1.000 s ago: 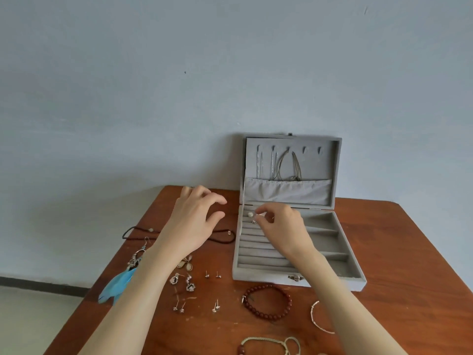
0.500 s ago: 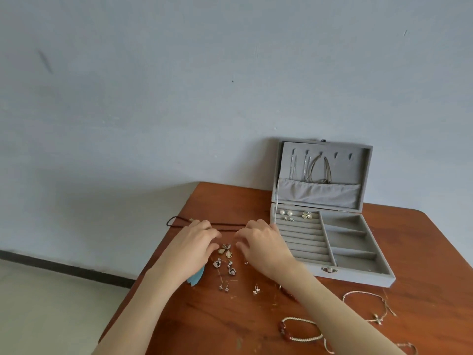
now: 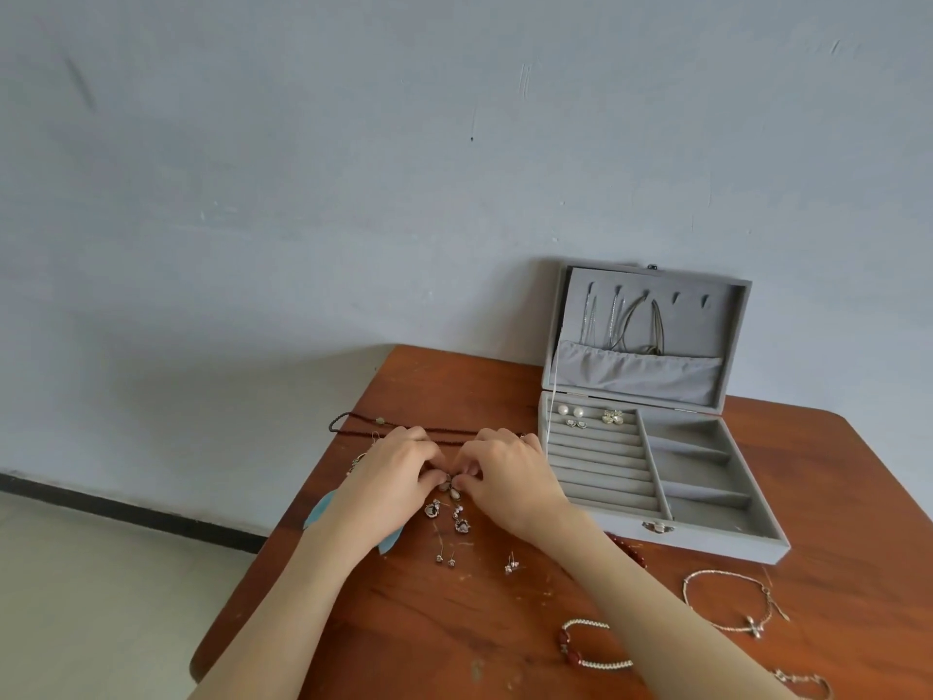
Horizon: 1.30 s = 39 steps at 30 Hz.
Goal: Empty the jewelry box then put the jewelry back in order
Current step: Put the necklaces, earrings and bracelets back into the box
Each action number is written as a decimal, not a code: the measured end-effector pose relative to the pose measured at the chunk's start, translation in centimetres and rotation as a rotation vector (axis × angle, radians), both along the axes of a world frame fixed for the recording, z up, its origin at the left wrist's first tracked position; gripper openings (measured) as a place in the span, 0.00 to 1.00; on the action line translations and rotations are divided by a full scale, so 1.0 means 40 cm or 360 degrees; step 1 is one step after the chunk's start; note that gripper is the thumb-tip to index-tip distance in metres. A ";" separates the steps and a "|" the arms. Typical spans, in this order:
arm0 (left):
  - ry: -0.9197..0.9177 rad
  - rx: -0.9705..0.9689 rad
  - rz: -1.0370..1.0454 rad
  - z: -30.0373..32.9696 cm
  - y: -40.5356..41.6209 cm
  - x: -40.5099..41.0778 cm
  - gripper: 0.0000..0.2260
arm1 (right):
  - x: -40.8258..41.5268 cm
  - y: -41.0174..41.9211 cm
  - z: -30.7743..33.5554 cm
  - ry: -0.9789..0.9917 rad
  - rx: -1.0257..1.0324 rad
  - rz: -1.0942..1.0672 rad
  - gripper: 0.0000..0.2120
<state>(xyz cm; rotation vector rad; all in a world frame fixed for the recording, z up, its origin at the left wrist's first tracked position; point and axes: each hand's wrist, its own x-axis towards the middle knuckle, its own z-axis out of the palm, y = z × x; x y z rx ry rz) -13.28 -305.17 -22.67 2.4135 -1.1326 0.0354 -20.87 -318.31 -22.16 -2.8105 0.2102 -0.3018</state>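
The grey jewelry box (image 3: 722, 540) stands open on the wooden table (image 3: 454, 623), right of my hands. Pearl studs (image 3: 570, 411) and two more earring pairs (image 3: 612, 416) sit in its top ring row; thin necklaces (image 3: 626, 320) hang in the lid. My left hand (image 3: 394, 477) and my right hand (image 3: 510, 477) meet over a pale drop earring pair (image 3: 452, 490), each pinching one piece with fingertips. Below them lie dark heart earrings (image 3: 447, 515) and small studs (image 3: 447, 559).
A dark bead necklace (image 3: 353, 426) stretches behind my hands. Blue feather earrings (image 3: 391, 540) lie under my left wrist. A red bead bracelet (image 3: 631, 548), a gold chain bracelet (image 3: 732, 603), a white-and-red bracelet (image 3: 590, 644) and another chain (image 3: 802, 682) lie at front right. The table's left edge is close.
My right hand left the box's ring rows, where pearl studs now sit, and both hands came together over the drop earrings left of the box. The view shifted left.
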 end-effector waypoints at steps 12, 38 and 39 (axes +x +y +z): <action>0.0393 -0.0488 0.0077 0.062 -0.016 -0.045 0.03 | -0.042 -0.034 0.059 -0.0307 0.0751 0.0034 0.05; 0.0513 -0.0082 -0.0373 0.116 -0.305 -0.150 0.07 | -0.256 -0.359 0.088 -0.0050 0.1072 -0.0307 0.07; 0.0534 -0.0010 -0.0379 0.122 -0.314 -0.145 0.06 | -0.251 -0.365 0.090 -0.0007 0.1063 -0.0300 0.07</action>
